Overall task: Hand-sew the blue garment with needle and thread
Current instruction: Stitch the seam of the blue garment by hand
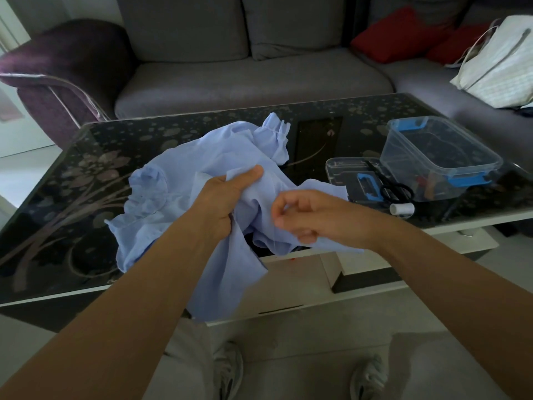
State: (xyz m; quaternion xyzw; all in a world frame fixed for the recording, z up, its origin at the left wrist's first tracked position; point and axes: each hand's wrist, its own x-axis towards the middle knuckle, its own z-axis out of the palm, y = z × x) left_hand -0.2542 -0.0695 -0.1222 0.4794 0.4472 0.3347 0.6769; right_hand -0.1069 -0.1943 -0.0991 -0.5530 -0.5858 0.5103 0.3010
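At the near edge of the dark glass table point(72, 215), your left hand point(227, 197) clenches the bunched blue garment point(173, 203). Your right hand point(308, 215) curls against the fabric; its hold cannot be determined. Beyond lie scissors point(395, 190), a white spool point(401, 209) and a clear box point(441, 157).

The garment point(173, 197) lies on the bench point(72, 197), one fold held in the left grip point(227, 197); the right grip point(305, 215) is just right of it. Farther right of the grips, scissors point(395, 189) lie on a lid point(346, 171), a spool point(402, 209) before them, a box point(441, 157) behind.
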